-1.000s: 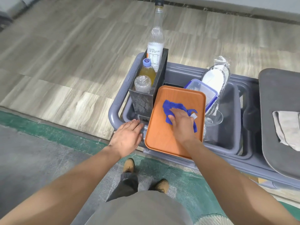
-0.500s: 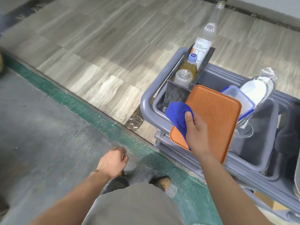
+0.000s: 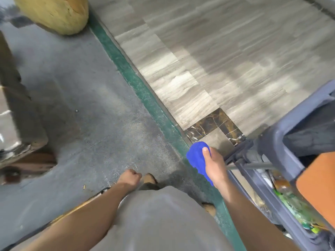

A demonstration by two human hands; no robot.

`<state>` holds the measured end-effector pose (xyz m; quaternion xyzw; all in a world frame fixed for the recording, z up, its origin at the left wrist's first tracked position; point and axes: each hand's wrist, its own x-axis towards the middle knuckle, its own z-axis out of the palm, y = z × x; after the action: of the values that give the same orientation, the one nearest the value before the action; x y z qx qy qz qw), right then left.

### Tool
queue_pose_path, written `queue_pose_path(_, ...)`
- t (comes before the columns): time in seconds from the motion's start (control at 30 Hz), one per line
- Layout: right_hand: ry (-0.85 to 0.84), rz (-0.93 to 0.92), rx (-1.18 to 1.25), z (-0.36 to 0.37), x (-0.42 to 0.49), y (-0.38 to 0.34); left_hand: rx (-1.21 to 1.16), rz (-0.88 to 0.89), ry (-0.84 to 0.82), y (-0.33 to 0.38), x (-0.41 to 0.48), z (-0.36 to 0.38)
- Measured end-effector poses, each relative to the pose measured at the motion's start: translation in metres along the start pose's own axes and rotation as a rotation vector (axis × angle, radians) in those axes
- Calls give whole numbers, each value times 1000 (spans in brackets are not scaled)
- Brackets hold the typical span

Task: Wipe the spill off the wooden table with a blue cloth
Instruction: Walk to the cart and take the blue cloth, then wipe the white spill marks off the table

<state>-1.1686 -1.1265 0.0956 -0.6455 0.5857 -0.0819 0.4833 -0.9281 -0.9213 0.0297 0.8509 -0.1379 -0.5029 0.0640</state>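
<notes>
The blue cloth [image 3: 198,158] is bunched in my right hand [image 3: 214,164], which is shut on it and held in the air over the floor, just left of the grey cart. My left hand [image 3: 129,177] hangs by my leg with its fingers curled in a loose fist, holding nothing. No wooden table top or spill shows clearly; a dark wooden piece of furniture [image 3: 16,98] stands at the left edge, blurred.
The grey plastic cart [image 3: 282,142] fills the right edge, with an orange tray [image 3: 319,182] leaning in it and bottles on its lower shelf. A green strip [image 3: 137,82] divides grey concrete from pale tiles. A yellow rounded object [image 3: 52,11] sits at the top left.
My right hand has lifted the blue cloth off the orange tray and carried it left, away from the cart. The left hand left the cart handle and dropped. The view has swung left.
</notes>
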Motion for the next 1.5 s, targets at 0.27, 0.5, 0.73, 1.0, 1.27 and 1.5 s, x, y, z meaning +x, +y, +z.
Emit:
queue_pose_path(0.27,-249,-62,-526,112,44,-28,-382,-165,-9,-103,57,-92)
queue_pose_path(0.5,-370,-74,-743,168,95,-66,-791,-190,165,-109,65,-170)
queue_pose_path(0.73,-517,-244,-837,272,164,-189,-1106,-361,268,-169,83,-214)
queue_pose_path(1.0,-795,-598,-869,445,174,-347,-1256,-668,430,-237,46,-219)
queue_pose_path(1.27,-1019,-831,-786,581,80,-432,-1410,-871,398,-293,18,-187)
queue_pose_path(1.5,-1075,-875,-755,677,-3,-448,-1453,-951,370,-384,11,-188)
